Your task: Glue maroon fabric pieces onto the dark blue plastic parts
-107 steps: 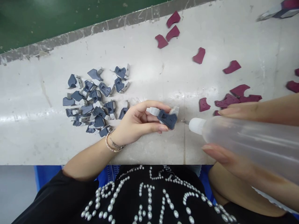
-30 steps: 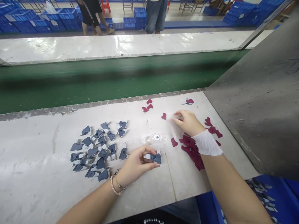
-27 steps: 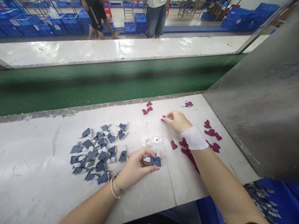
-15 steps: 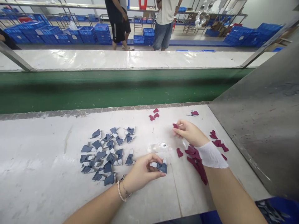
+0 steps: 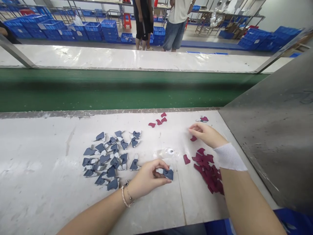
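Observation:
My left hand (image 5: 149,179) grips a blue-grey molded piece with white tabs (image 5: 168,174) between thumb and fingers, just above the table. To its left lie several similar blue-grey pieces (image 5: 105,159). My right hand (image 5: 205,133), with a white wrist sleeve, hovers with thumb and index slightly apart and nothing visible between them. Just below its fingers is a small maroon piece (image 5: 193,138). A heap of maroon pieces (image 5: 207,169) lies below that hand, partly covered by the forearm. Several single maroon pieces (image 5: 158,122) lie near the table's far edge.
A clear plastic item (image 5: 166,152) lies between my hands. One blue-grey piece with maroon on it (image 5: 203,119) rests at the far right. A metal panel (image 5: 271,130) bounds the right side. Beyond the green belt (image 5: 122,88), two people stand near blue crates (image 5: 93,32).
The maroon piece that my right hand held now lies left of the others near the far edge. My right hand has drawn back to the right. My left hand still holds its piece.

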A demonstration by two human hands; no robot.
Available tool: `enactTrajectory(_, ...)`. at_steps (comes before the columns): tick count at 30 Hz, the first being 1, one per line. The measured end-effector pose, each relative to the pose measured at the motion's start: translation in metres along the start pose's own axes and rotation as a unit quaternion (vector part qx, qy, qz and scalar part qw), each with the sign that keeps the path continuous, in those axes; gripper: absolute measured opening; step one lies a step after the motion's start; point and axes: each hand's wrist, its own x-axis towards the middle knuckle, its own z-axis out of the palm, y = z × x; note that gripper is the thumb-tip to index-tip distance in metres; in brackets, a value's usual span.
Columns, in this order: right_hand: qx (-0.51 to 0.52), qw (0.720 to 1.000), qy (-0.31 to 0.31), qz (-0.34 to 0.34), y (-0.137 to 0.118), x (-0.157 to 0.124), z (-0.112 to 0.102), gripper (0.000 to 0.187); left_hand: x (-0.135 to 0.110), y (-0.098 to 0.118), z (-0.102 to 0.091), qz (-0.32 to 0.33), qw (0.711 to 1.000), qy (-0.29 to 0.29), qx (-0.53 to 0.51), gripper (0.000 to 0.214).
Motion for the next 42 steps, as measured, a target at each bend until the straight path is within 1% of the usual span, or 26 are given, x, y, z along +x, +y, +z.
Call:
enactTrajectory(2, -0.037, 0.999, 0.018, 0.025, 0.02, -0.003, -0.006, 0.032, 0.0, 0.0, 0.0, -0.002, 1.0, -0.002, 0.01, 0.035)
enactTrajectory(5, -0.063, 0.997, 0.01, 0.035, 0.039, -0.004, 0.0, 0.029, 0.0, -0.001, 0.0, 0.008, 1.0, 0.003, 0.027, 0.035)
enactTrajectory(8, -0.071, 0.997, 0.016, 0.035, 0.045, -0.004, 0.011, 0.03, 0.0, -0.001, 0.0, 0.008, 1.0, 0.01, 0.023, 0.035)
enactTrajectory(11, -0.077, 0.995, 0.032, 0.049, 0.048, -0.007, 0.014, 0.036, 0.0, 0.001, 0.0, 0.007, 1.0, 0.015, 0.016, 0.036)
enactTrajectory(15, -0.076, 0.994, 0.037, 0.075, 0.048, -0.012, 0.012, 0.029, 0.0, 0.0, 0.002, 0.025, 0.999, 0.035, -0.017, 0.034)
enactTrajectory(17, -0.067, 0.994, 0.046, 0.077, 0.046, -0.017, 0.011, 0.029, -0.001, 0.001, 0.004, 0.029, 0.998, 0.047, -0.037, 0.033)
enactTrajectory(19, -0.049, 0.995, 0.057, 0.071, 0.042, -0.027, 0.009, 0.028, -0.003, 0.002, 0.005, 0.03, 0.997, 0.056, -0.047, 0.032)
enactTrajectory(21, -0.02, 0.997, 0.053, 0.053, 0.035, -0.047, 0.01, 0.028, -0.005, 0.004, 0.007, 0.032, 0.996, 0.058, -0.053, 0.031)
enactTrajectory(23, 0.019, 0.999, 0.03, 0.026, 0.027, -0.074, 0.014, 0.033, -0.007, 0.004, 0.009, 0.046, 0.996, 0.06, -0.051, 0.029)
enactTrajectory(25, 0.066, 0.998, 0.0, -0.024, 0.016, -0.102, 0.022, 0.038, -0.008, 0.003, 0.01, 0.078, 0.994, 0.064, -0.047, 0.028)
enactTrajectory(26, 0.088, 0.994, -0.01, -0.061, 0.011, -0.114, 0.027, 0.037, -0.008, 0.001, 0.01, 0.1, 0.992, 0.069, -0.043, 0.027)
enactTrajectory(28, 0.121, 0.982, -0.029, -0.14, 0.001, -0.133, 0.037, 0.026, -0.008, -0.002, 0.01, 0.146, 0.985, 0.082, -0.033, 0.026)
enactTrajectory(29, 0.131, 0.976, -0.044, -0.17, -0.004, -0.138, 0.042, 0.019, -0.007, -0.004, 0.009, 0.169, 0.981, 0.089, -0.026, 0.025)
enactTrajectory(30, 0.14, 0.97, -0.064, -0.187, -0.007, -0.142, 0.046, 0.015, -0.006, -0.006, 0.009, 0.19, 0.977, 0.098, -0.015, 0.024)
enactTrajectory(32, 0.173, 0.961, -0.112, -0.186, -0.013, -0.144, 0.054, 0.017, -0.005, -0.008, 0.008, 0.229, 0.967, 0.115, 0.014, 0.024)
enactTrajectory(34, 0.21, 0.953, -0.147, -0.16, -0.017, -0.143, 0.06, 0.022, -0.004, -0.009, 0.006, 0.253, 0.957, 0.133, 0.055, 0.023)
enactTrajectory(35, 0.23, 0.95, -0.152, -0.145, -0.019, -0.142, 0.063, 0.023, -0.005, -0.009, 0.006, 0.257, 0.953, 0.142, 0.075, 0.022)
enactTrajectory(37, 0.269, 0.945, -0.145, -0.113, -0.022, -0.14, 0.067, 0.019, -0.005, -0.009, 0.005, 0.256, 0.948, 0.154, 0.113, 0.023)
enactTrajectory(39, 0.293, 0.942, -0.138, -0.088, -0.024, -0.137, 0.071, 0.02, -0.006, -0.009, 0.004, 0.257, 0.943, 0.161, 0.138, 0.024)
enactTrajectory(42, 0.274, 0.949, -0.13, -0.089, -0.025, -0.132, 0.074, 0.02, -0.005, -0.008, 0.004, 0.271, 0.935, 0.162, 0.16, 0.024)
